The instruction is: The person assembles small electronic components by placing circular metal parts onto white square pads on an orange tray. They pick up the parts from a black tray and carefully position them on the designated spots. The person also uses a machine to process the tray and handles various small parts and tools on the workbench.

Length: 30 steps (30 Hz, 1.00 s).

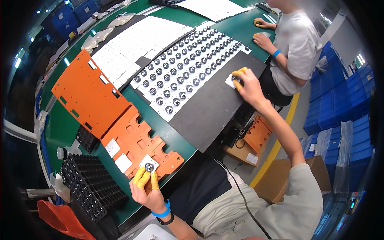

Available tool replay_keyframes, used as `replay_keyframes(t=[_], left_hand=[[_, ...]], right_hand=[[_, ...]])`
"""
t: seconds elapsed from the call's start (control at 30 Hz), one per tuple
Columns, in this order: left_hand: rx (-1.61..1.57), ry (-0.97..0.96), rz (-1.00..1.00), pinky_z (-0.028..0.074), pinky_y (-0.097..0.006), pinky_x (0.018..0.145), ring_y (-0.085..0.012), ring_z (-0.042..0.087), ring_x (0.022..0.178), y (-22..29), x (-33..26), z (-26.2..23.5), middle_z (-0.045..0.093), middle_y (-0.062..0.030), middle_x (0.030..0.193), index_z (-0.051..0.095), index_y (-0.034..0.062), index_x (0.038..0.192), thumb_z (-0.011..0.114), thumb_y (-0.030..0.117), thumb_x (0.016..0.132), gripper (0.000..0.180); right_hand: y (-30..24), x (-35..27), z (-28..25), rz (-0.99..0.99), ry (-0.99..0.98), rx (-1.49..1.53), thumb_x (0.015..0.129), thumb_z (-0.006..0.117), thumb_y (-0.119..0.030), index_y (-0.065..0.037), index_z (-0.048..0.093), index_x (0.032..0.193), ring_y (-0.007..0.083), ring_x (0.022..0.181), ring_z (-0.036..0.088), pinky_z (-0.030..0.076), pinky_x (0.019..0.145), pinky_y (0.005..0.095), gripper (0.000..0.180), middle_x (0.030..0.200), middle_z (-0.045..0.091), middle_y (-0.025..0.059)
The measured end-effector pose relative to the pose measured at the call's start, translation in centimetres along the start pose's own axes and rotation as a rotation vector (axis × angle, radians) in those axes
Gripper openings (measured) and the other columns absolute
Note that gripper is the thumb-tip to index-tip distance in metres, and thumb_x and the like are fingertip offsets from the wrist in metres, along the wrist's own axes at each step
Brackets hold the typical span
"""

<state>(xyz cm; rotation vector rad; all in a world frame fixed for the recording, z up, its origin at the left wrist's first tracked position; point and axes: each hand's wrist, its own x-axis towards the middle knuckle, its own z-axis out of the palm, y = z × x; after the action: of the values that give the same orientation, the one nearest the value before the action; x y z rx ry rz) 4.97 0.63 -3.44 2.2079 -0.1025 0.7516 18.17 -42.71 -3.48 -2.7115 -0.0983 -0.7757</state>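
If yellow finger cots [143, 180] slip, the white plates [144, 161] apparently pinched by left hand [148, 194], lower left, and right hand [249, 86], right of centre, could skew.

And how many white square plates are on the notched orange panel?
3: two bare plates along the left edge of the notched orange panel; another plate bearing a round black disc at the left hand, which may hide more.

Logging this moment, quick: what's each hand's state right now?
Left hand: fingertips at a white plate; grip unclear.
Right hand: closed on another white plate.
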Motion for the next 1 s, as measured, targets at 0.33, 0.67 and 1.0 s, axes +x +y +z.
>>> replay_keyframes(t=[0.33,0.67,1.0], left_hand=[[-0.003,-0.022,-0.004,0.054,-0.032,0.080,-0.0242,0.064,0.095,-0.2,0.0,0.0,0.069,-0.0120,0.104,0.069,-0.0013,0.096,0.078,-0.004,0.078,0.020],[-0.016,0.026,-0.027,0.052,-0.035,0.073,-0.0264,0.060,0.089,0.2,0.2,0.2,0.071,-0.0112,0.101,0.070,-0.0024,0.091,0.082,-0.004,0.071,0.023],[-0.006,0.009,-0.031,0.052,-0.034,0.074,-0.0259,0.060,0.090,0.1,0.0,0.2,0.071,-0.0113,0.101,0.072,-0.0019,0.093,0.083,-0.003,0.072,0.024]], right_hand=[[13.3,5.5,0.5,0.086,0.078,-0.108,0.084,0.071,-0.011,-0.005,0.070,0.113,0.0324,0.108,0.055,0.047,0.094,0.0406,0.030,0.108,0.059,0.0165],[15.3,8.2,1.9,0.035,0.088,-0.253,0.083,0.071,-0.011,-0.005,0.072,0.110,0.0320,0.108,0.053,0.047,0.095,0.0405,0.027,0.110,0.059,0.0147],[15.3,8.8,2.1,0.064,0.101,-0.313,0.081,0.075,-0.016,-0.003,0.069,0.114,0.0326,0.112,0.052,0.045,0.098,0.0418,0.036,0.115,0.059,0.0163]])
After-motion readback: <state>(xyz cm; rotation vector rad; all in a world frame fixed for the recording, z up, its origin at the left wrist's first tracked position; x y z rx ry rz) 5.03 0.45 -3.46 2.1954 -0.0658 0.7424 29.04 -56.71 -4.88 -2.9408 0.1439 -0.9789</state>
